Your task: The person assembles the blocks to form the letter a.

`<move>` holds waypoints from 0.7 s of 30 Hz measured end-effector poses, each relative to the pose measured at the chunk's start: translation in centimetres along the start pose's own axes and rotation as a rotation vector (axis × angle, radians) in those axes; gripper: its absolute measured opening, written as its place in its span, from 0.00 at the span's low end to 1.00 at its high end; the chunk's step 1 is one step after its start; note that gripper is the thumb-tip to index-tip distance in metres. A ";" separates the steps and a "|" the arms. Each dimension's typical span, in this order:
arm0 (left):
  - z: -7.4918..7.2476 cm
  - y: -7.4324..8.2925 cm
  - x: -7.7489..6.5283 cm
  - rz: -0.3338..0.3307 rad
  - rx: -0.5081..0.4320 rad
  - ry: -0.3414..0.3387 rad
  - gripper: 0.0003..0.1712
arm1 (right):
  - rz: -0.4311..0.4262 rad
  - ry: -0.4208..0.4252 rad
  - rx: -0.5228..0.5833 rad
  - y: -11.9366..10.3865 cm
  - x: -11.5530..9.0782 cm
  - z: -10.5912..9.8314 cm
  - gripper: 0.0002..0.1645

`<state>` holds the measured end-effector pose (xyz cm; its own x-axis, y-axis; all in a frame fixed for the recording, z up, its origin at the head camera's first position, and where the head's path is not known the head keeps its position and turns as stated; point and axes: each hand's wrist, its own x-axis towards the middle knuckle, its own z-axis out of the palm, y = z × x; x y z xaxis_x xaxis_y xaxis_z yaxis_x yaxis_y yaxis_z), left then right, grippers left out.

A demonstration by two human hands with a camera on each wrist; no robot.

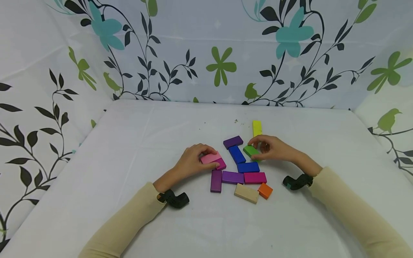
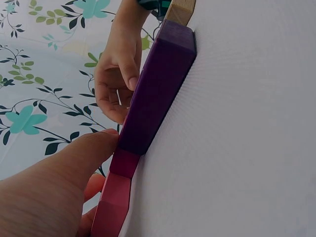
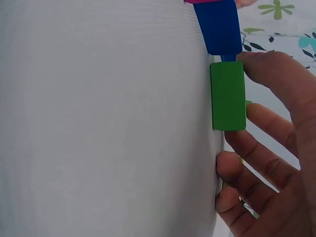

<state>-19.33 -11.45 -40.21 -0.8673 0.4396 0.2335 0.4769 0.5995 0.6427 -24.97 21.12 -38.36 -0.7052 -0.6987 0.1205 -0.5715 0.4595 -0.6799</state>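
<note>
My left hand (image 1: 193, 162) holds a light pink block (image 1: 209, 158) and a magenta block (image 1: 221, 164) lying side by side, fingers at the far side and thumb on the near side. In the left wrist view a dark purple block (image 2: 158, 89) stands large in front of them. My right hand (image 1: 275, 147) pinches a green block (image 1: 250, 151) between thumb and index finger at its two ends. Two blue blocks, one slanted (image 1: 237, 154) and one level (image 1: 248, 167), lie between the hands. In the right wrist view the green block (image 3: 228, 96) lies flat on the white cloth.
Touching the arrangement are a purple block (image 1: 233, 177), a crimson block (image 1: 255, 178), a natural wood block (image 1: 246, 193) and an orange block (image 1: 265, 191). Another purple block (image 1: 233, 142) lies at the back. A yellow block (image 1: 257, 128) sits beyond my right hand.
</note>
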 end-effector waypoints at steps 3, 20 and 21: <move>0.0 0.0 0.0 0.008 -0.002 0.004 0.23 | -0.017 -0.002 -0.008 0.0 -0.1 0.0 0.25; -0.1 -0.2 0.0 -0.002 -0.007 -0.005 0.23 | -0.002 -0.005 -0.010 -0.1 -0.6 -0.3 0.26; -0.1 -0.1 0.0 0.000 -0.010 -0.004 0.23 | 0.002 -0.004 -0.014 -0.1 -0.6 -0.4 0.26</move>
<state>-19.42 -11.59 -40.25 -0.8668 0.4423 0.2302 0.4753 0.5932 0.6498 -24.63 21.69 -38.10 -0.7046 -0.7000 0.1164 -0.5758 0.4682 -0.6702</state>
